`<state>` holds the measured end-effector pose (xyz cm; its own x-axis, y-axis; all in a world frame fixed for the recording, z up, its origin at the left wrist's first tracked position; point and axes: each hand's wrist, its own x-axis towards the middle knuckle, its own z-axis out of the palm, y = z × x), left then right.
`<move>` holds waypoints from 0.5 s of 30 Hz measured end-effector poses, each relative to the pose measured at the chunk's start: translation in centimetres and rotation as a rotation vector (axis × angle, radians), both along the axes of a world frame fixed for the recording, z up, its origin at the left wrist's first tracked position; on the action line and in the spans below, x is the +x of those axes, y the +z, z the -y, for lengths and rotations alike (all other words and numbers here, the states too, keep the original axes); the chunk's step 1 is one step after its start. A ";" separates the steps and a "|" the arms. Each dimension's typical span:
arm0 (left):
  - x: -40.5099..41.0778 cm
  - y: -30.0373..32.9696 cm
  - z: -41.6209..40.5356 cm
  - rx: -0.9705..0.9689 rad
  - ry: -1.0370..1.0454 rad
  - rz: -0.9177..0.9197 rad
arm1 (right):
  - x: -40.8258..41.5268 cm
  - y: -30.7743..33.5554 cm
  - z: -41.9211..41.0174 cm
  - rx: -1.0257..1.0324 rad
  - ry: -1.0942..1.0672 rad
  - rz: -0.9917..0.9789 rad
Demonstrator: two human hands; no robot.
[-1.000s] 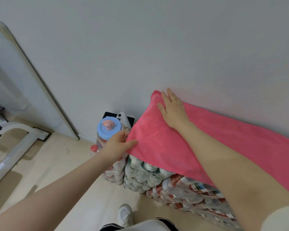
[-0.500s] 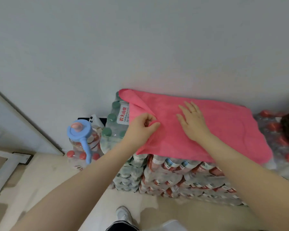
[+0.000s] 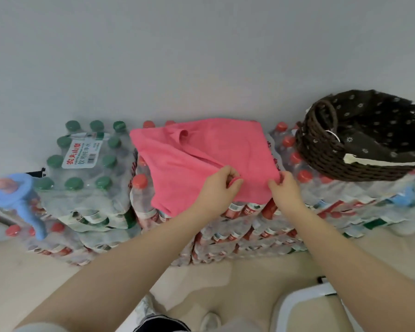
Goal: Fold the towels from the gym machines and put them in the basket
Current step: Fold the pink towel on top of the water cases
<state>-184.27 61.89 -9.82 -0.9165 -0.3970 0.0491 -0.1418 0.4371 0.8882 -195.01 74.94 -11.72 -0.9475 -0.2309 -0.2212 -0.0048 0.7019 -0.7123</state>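
Head view, the only one. Pink terry towel lies centre frame, spread over stacked shrink-wrapped packs of water bottles set against a pale grey wall. It is partly folded: one layer is doubled over the other along a diagonal crease, and a small loose curl stands up near the far edge. Near edge overhangs the front of the packs.

Left hand, just below centre: fingers curled, thumb and forefinger pinching a corner of the upper layer. Right hand, just to its right: fingers bunched on the towel's near right corner, apparently pinching it too, though the thumb is hidden.

Dark brown woven wicker basket with a dark flower-print lining sits at the right of the frame on the same packs, just beside the towel, tilted toward the camera. No towel shows inside it.

Green-capped bottle pack with a white label at left. Blue plastic jug handle and lid at far left, blurred.

Judgement: step in hand is matching corners for the next fold. To do it well, bring the two pinched corners together so the edges line up, then flatten the far curl with a palm before doubling again. The bottle caps make a lumpy bed, so press creases gently. Basket is near; a short carry to the right should serve.
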 end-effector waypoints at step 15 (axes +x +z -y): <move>-1.4 -1.1 -3.8 0.200 0.132 0.021 | 1.9 0.0 -3.3 -0.320 0.106 0.302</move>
